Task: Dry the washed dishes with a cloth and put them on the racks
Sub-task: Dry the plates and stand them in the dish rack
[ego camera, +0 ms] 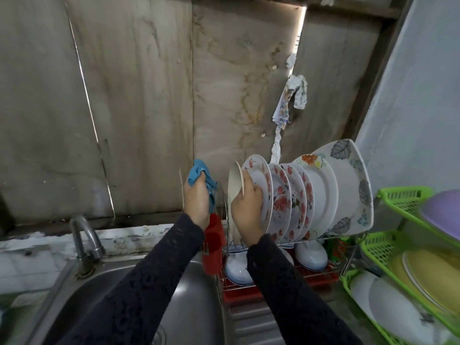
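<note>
My left hand (196,197) is fisted round a bunched blue cloth (199,171), raised just left of the wire dish rack (323,238). My right hand (246,207) pinches the upper rim of a cream plate (234,188), thumb on the near face, fingers curled over the edge and lying against the first floral plate (258,185) behind it. The cream plate stands on edge at the left end of the row, bottom down at the rack's top tier; I can't tell if it is fully seated in a slot.

To the right of my right hand: more floral plates, then a big square leaf-print plate (348,185) leaning at the far end. Below my wrist: white bowls (311,255) on the lower tier and a red cutlery holder (214,242) hung on the rack's left side. Under my forearms: a steel sink (194,295), with the tap (84,240) off to the left. Far right: a green plastic rack (398,202) with more plates.

Handling, my guess: the plate is rigid, fairly light, glazed, so slick if damp, and chips if knocked on its neighbour. Best hold is the rim, thumb against fingers, as now. The cloth is soft and light, fine to grab anywhere.
</note>
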Available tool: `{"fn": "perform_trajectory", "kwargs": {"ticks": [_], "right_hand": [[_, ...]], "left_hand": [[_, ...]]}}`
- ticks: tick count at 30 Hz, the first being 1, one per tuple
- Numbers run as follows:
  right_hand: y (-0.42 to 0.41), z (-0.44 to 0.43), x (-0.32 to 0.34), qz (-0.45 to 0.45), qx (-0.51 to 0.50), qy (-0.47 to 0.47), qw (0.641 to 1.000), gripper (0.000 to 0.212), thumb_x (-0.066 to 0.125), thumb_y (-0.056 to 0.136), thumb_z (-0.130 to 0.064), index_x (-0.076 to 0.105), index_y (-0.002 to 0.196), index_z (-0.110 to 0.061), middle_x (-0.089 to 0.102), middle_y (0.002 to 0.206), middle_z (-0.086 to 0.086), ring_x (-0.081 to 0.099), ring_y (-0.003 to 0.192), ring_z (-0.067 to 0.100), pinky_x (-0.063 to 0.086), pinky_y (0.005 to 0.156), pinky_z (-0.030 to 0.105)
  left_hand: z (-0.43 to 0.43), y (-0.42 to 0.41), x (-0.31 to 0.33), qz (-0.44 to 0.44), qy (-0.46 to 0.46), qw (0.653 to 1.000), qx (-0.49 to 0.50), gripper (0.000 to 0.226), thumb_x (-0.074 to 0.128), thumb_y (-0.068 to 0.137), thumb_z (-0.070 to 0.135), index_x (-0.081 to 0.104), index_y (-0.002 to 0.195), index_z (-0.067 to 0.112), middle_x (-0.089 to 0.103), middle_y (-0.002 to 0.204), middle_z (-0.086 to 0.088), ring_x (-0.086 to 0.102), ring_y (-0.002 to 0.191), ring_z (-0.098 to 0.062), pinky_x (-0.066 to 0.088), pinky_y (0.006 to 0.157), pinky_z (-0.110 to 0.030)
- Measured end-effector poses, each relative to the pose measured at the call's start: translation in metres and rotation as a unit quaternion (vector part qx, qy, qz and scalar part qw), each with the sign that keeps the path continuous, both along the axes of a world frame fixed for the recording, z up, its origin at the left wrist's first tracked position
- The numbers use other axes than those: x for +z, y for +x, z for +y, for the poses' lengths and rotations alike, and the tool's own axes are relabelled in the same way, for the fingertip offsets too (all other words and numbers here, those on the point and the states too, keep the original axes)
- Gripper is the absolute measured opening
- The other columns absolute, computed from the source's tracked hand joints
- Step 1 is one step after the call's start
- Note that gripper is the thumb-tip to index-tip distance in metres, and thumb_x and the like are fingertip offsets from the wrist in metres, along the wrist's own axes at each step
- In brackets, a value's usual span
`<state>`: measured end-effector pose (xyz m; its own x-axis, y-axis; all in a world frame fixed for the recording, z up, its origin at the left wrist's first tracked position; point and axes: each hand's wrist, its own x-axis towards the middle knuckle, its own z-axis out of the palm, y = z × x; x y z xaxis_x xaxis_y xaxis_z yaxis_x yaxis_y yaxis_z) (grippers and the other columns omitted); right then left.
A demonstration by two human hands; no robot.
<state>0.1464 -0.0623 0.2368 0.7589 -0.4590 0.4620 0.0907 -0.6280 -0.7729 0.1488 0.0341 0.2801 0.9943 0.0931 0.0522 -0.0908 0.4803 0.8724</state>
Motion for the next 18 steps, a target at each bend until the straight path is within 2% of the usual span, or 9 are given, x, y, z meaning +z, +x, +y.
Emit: {"fn": "perform_trajectory", "kwargs": {"ticks": [4,8,11,13,14,16,18], "right_hand": [[-0.009,-0.007,0.009,-0.012,0.004,0.002,1.0,0.066,0.041,0.098,0.005,0.034,0.157,-0.024,0.052,0.119,0.024,0.054,0.109,0.036,0.044,0.1,0.039],[-0.016,-0.004,0.01,-0.057,0.007,0.002,0.998,0.064,0.04,0.101,0.003,0.031,0.157,-0.027,0.051,0.121,0.021,0.055,0.109,0.032,0.045,0.101,0.037],[-0.018,-0.001,0.007,-0.029,0.024,0.003,0.999,0.066,0.04,0.1,0.004,0.031,0.157,-0.027,0.05,0.122,0.021,0.055,0.105,0.031,0.046,0.099,0.039],[-0.02,0.001,0.001,0.014,0.039,0.017,0.999,0.067,0.041,0.1,0.003,0.028,0.158,-0.028,0.044,0.134,0.019,0.051,0.117,0.032,0.041,0.106,0.037],[-0.019,0.001,-0.002,0.034,0.042,0.018,0.998,0.066,0.042,0.101,-0.002,0.025,0.159,-0.028,0.04,0.141,0.018,0.047,0.125,0.034,0.038,0.11,0.04],[-0.02,0.002,-0.007,0.076,0.049,0.019,0.996,0.063,0.044,0.105,-0.025,0.014,0.161,-0.027,0.029,0.155,0.018,0.034,0.142,0.036,0.03,0.118,0.049],[-0.026,0.003,-0.004,0.087,0.064,0.034,0.994,0.073,0.044,0.104,-0.043,0.006,0.162,-0.021,0.017,0.165,0.014,0.018,0.152,0.032,0.021,0.123,0.052]], "left_hand": [[-0.002,-0.005,-0.001,-0.005,0.009,1.0,0.009,0.022,0.042,0.104,0.019,0.056,0.12,0.015,0.06,0.102,-0.007,0.057,0.088,-0.016,0.047,0.079,-0.03],[-0.003,-0.01,-0.006,-0.001,0.023,1.0,0.018,0.028,0.043,0.104,0.022,0.056,0.126,0.011,0.059,0.099,-0.007,0.055,0.082,-0.015,0.046,0.077,-0.032],[-0.004,-0.013,-0.007,0.003,0.026,1.0,0.013,0.027,0.043,0.104,0.023,0.056,0.125,0.013,0.06,0.098,-0.006,0.057,0.083,-0.016,0.047,0.077,-0.032],[-0.004,-0.017,-0.006,0.006,0.021,1.0,0.011,0.027,0.043,0.105,0.023,0.055,0.127,0.013,0.061,0.102,-0.006,0.057,0.087,-0.016,0.047,0.083,-0.034],[-0.003,-0.018,-0.006,0.005,0.019,1.0,0.011,0.028,0.043,0.105,0.022,0.055,0.128,0.012,0.061,0.105,-0.007,0.058,0.09,-0.017,0.047,0.086,-0.035],[-0.001,-0.021,-0.007,0.003,0.017,1.0,0.009,0.027,0.043,0.104,0.022,0.056,0.126,0.013,0.062,0.107,-0.008,0.059,0.094,-0.019,0.048,0.088,-0.036],[0.003,-0.023,-0.006,0.002,0.013,1.0,0.006,0.024,0.043,0.105,0.022,0.058,0.122,0.013,0.064,0.106,-0.008,0.061,0.094,-0.02,0.05,0.088,-0.038]]}}
